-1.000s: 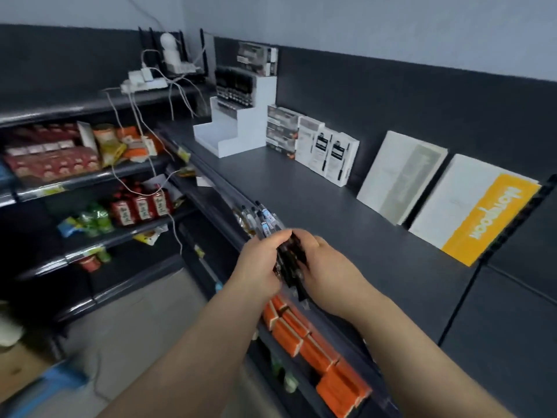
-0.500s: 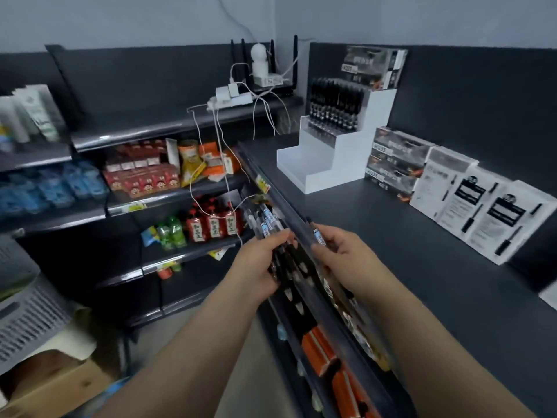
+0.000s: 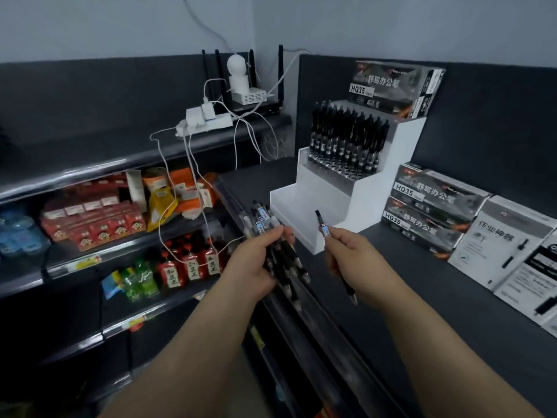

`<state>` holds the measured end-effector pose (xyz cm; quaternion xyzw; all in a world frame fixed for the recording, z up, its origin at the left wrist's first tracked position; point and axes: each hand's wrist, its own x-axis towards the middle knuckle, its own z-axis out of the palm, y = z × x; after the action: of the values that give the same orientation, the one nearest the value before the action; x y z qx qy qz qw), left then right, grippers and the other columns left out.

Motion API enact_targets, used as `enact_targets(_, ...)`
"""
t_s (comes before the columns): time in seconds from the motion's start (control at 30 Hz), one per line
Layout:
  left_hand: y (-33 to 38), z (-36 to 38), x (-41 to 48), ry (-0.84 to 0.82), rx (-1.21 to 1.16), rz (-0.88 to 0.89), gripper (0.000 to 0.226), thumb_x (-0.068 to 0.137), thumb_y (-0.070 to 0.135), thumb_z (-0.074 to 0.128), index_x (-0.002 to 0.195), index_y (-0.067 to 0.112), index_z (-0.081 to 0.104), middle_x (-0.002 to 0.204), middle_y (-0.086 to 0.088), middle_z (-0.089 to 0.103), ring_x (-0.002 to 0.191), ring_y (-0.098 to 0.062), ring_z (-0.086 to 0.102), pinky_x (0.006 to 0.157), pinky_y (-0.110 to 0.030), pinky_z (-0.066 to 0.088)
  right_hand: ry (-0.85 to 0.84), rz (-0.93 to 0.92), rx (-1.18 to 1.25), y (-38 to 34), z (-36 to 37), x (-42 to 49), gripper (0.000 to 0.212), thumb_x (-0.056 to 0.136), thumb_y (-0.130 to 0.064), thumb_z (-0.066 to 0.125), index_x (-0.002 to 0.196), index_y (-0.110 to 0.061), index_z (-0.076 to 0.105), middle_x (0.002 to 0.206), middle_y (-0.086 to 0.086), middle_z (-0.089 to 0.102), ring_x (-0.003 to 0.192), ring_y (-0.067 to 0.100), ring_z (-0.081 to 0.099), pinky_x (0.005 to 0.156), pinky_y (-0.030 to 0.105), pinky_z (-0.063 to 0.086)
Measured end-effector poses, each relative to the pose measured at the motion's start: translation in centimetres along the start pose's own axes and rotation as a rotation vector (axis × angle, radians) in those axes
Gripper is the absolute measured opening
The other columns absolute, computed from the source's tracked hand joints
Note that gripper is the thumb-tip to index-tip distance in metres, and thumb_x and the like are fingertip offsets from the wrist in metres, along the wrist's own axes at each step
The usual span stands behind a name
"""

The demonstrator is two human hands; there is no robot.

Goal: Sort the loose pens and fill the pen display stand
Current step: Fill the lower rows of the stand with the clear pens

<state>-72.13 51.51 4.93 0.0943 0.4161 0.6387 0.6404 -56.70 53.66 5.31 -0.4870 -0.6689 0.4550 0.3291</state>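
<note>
We note the left hand point(image 3: 256, 260) curled round a bundle of pens point(image 3: 287, 263), black barrels fanning out above and below the fist, held over the front edge of the dark shelf point(image 3: 422, 312); the right hand point(image 3: 352, 257) pinches a single pen point(image 3: 323, 225) between thumb and fingers, clicker end up, tip slanting down toward us; the two hands are near each other but apart. The white stepped display stand point(image 3: 364, 191) sits on the shelf just beyond both hands; its upper tier holds upright black pens point(image 3: 346, 140). We see a pen box point(image 3: 391, 86) on top of the stand; stacked boxes point(image 3: 428, 206) just right of it.
</note>
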Motion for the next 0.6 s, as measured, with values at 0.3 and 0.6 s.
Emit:
enact_targets(0.3, 7.5, -0.3, 12.9, -0.136, 0.031, -0.129, 0.011, 0.090, 0.001, 0.057, 0.085, -0.006, 0.064, 0.078, -0.012, 0.067, 0.072, -0.017, 0.064, 0.074, -0.027, 0.052, 0.430, 0.079, 0.069, -2.4, 2.7, 10.2, 0.019, 0.092, -0.016, 0.054, 0.085, -0.029, 0.066, 0.075, 0.005, 0.060, 0.069, 0.018, 0.052, 0.064, 0.030, 0.043)
enact_targets(0.6, 13.1, -2.0, 20.0, -0.214, 0.224, -0.182, 0.012, 0.087, 0.007, 0.062, 0.082, 0.000, 0.070, 0.074, -0.005, 0.072, 0.073, -0.014, 0.066, 0.071, -0.028, 0.052, 0.816, 0.024, 0.003, -4.7, 6.0, 16.8, 0.034, 0.089, -0.024, 0.063, 0.121, -0.015, 0.061, 0.079, -0.018, 0.061, 0.066, -0.005, 0.055, 0.065, 0.017, 0.044)
